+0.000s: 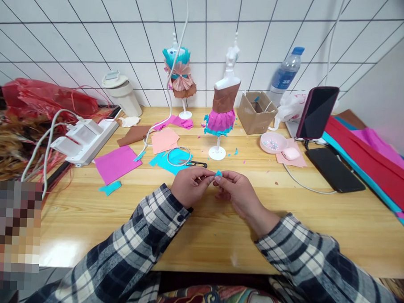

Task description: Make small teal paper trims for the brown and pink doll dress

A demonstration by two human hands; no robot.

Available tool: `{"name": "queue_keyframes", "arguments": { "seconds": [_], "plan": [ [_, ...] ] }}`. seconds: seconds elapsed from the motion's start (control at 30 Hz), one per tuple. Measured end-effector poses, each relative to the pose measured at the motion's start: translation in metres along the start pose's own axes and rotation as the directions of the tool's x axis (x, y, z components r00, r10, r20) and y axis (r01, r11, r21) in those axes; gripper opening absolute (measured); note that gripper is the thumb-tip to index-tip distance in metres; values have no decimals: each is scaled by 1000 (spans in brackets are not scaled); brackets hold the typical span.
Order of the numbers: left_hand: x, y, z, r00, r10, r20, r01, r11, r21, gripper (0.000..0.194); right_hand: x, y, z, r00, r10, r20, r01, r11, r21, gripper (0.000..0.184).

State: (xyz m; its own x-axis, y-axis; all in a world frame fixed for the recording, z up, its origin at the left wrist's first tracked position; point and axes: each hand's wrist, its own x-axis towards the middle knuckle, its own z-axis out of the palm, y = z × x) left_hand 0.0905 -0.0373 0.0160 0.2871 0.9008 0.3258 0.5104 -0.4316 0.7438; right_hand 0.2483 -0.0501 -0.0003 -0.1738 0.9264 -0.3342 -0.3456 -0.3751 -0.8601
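Observation:
Between my two hands, over the table's middle, is a small piece of blue crepe paper. My left hand pinches at its left side with thumb and forefinger. The thumb and forefinger of my right hand close on the same piece from the right. Just beyond them stands a small white mannequin wearing a brown top and a pink skirt with blue trim. Left of my hands lie a sheet of blue paper, a metal ring and black-handled scissors.
Another dressed mannequin stands at the wall. Pink paper and a power strip lie left. Rightward are a cardboard box, a bowl of beads, a propped phone, a black power bank and red paper.

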Motion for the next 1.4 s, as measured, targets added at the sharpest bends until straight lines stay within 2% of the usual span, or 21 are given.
{"name": "queue_keyframes", "arguments": {
  "seconds": [0.2,0.37,0.6,0.8,0.93,1.1,1.2,1.4],
  "plan": [
    [4,-3,-3,999,37,18,-35,995,-97,13,-4,-2,2,1000,-16,-14,16,1000,17,32],
    [5,-7,-3,998,16,60,-5,986,-168,13,-5,-1,1,1000,-26,-15,27,999,39,29],
    [4,-7,2,994,-110,10,109,956,-273,11,-2,1,1,1000,-26,9,25,999,37,27],
    [4,-11,4,965,-263,-13,239,894,-378,18,-1,-3,1,999,26,39,-30,995,95,35],
    [3,-10,3,953,-303,-31,275,899,-341,21,-1,-4,-1,1000,12,4,-12,993,120,33],
    [3,-10,3,934,-349,-72,309,894,-324,30,-3,-3,1,996,48,69,-52,997,62,30],
    [3,-10,6,931,-359,-71,321,894,-313,29,-3,0,4,994,36,99,-44,996,82,30],
    [1,-3,13,944,-319,-85,285,918,-277,20,0,4,8,1000,-6,-24,9,991,137,36]
  ]
}}
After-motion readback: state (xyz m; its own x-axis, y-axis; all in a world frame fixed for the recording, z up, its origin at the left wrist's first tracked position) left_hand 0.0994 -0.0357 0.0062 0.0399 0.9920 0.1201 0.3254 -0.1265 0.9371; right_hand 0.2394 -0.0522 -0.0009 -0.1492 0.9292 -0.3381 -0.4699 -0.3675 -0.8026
